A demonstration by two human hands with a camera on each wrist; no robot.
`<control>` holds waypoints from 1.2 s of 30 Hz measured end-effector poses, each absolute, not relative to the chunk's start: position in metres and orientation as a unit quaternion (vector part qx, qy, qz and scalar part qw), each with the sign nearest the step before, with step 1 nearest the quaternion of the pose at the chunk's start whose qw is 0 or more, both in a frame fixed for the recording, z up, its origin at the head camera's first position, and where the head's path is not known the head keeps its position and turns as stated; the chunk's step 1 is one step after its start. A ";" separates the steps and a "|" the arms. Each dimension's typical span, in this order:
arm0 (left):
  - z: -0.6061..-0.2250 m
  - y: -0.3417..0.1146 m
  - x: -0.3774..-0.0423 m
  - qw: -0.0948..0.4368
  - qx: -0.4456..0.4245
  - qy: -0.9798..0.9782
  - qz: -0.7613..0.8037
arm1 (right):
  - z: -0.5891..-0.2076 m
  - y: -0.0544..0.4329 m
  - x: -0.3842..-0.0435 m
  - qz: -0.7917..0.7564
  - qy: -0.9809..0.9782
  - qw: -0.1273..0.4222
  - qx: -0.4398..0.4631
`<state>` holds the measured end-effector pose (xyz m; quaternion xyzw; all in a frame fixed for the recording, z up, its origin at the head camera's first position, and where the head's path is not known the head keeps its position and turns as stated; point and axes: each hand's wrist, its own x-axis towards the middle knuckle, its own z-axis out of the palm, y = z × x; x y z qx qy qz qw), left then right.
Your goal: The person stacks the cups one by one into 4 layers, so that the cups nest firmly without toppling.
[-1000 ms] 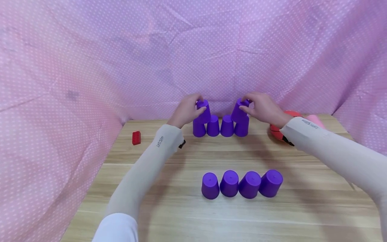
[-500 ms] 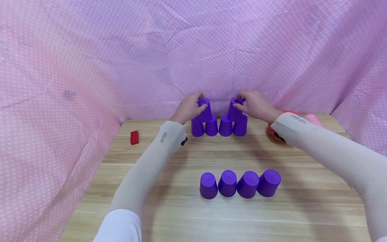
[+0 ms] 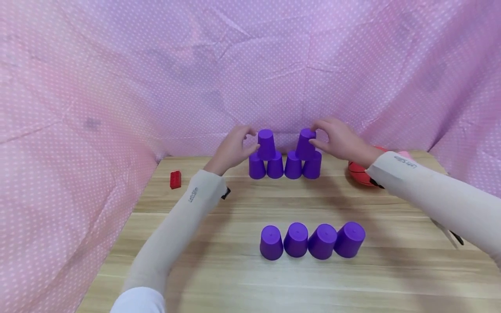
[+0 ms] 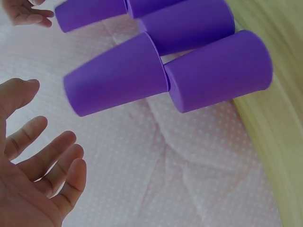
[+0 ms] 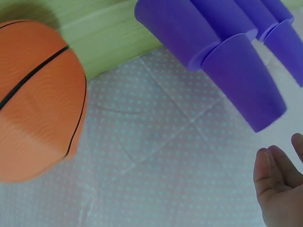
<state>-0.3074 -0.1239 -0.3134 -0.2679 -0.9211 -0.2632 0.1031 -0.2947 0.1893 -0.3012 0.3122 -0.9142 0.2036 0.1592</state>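
Observation:
Two upside-down purple cups stand as an upper tier at the back: a left upper cup and a right upper cup. Each bridges a pair of inverted cups, such as this lower cup. My left hand is just left of its upper cup, fingers spread and apart from it in the left wrist view. Beside the right upper cup is my right hand, thumb and fingers parted; the right wrist view shows a gap between fingertips and cup.
Several inverted purple cups stand in a front row. A red toy brick lies at left. At right sits an orange-red basketball, partly behind my sleeve. A thin black-and-grey object pokes out below the right forearm. A pink dotted curtain hangs behind.
Both hands held the upper cups earlier. The right cup shifted left onto its pair, then both hands let go. My left hand drew off leftward and my right hand rightward.

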 end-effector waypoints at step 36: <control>-0.357 -0.125 -0.146 0.057 -0.546 -0.821 -0.154 | -0.368 0.162 -0.136 0.173 -0.803 0.137 0.554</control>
